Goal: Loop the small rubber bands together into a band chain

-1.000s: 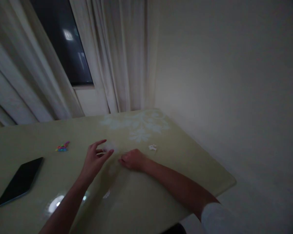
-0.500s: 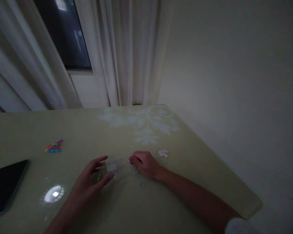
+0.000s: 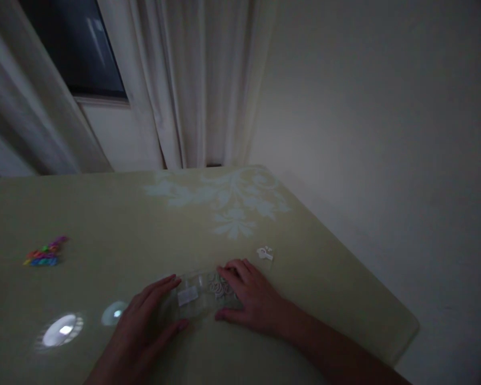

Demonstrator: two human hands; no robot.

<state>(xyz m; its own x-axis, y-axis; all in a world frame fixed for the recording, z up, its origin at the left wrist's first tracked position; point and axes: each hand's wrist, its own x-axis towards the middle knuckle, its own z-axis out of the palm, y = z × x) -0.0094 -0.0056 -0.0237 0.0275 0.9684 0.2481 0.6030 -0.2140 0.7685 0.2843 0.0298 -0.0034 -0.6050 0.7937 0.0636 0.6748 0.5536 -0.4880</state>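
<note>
A clear plastic box (image 3: 200,307) with a white label (image 3: 188,295) lies on the table between my two hands. Several pale rings (image 3: 218,287) show through its right part. My left hand (image 3: 150,307) grips the box's left end, with the fingertips at the far edge and the thumb at the near edge. Around the right end, my right hand (image 3: 250,294) holds it the same way, its palm covering some of the rings. Just beyond the right hand sit small white pieces (image 3: 265,253), whose kind I cannot make out.
A heap of small coloured pieces (image 3: 46,252) lies on the left of the table (image 3: 116,214). A dark edge of something shows at the far left. Curtains (image 3: 184,85) hang behind the table, and a wall (image 3: 364,133) runs along its right side.
My right hand has spread from a closed pinch and moved onto the box's right end. The loose rings near it now appear within the box's outline. The view has shifted right.
</note>
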